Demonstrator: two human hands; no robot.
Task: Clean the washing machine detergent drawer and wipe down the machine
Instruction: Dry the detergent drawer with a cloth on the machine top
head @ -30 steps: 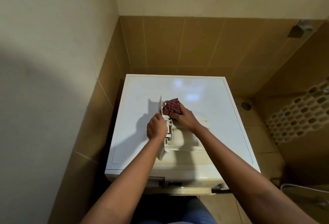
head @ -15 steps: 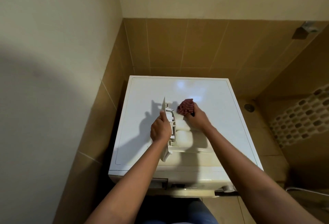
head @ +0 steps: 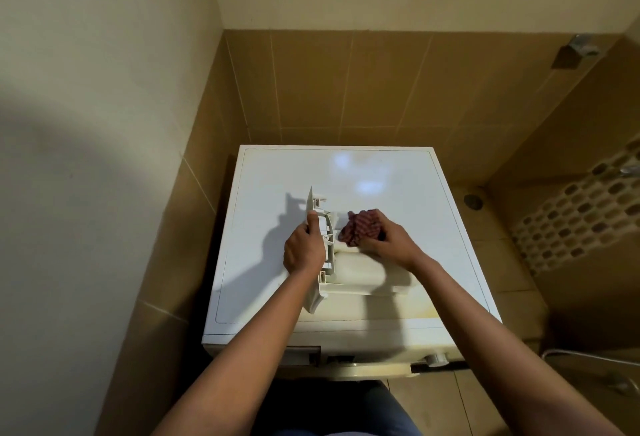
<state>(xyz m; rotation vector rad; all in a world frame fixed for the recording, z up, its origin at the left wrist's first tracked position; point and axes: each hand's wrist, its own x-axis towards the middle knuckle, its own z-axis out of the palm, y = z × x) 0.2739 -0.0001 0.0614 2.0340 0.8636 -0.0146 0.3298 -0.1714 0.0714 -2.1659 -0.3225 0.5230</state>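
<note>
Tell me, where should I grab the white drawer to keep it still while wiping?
Probably by its front panel, coming from the left. It stands on edge, a thin plate at the left end of the drawer, easy to wrap, as the left hand does. That leaves the body free for the cloth in the right hand.

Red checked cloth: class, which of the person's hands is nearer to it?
Right. The right hand grips the red checked cloth against the detergent drawer; the left hand holds the drawer's front panel, left of the cloth and not touching it.
</note>
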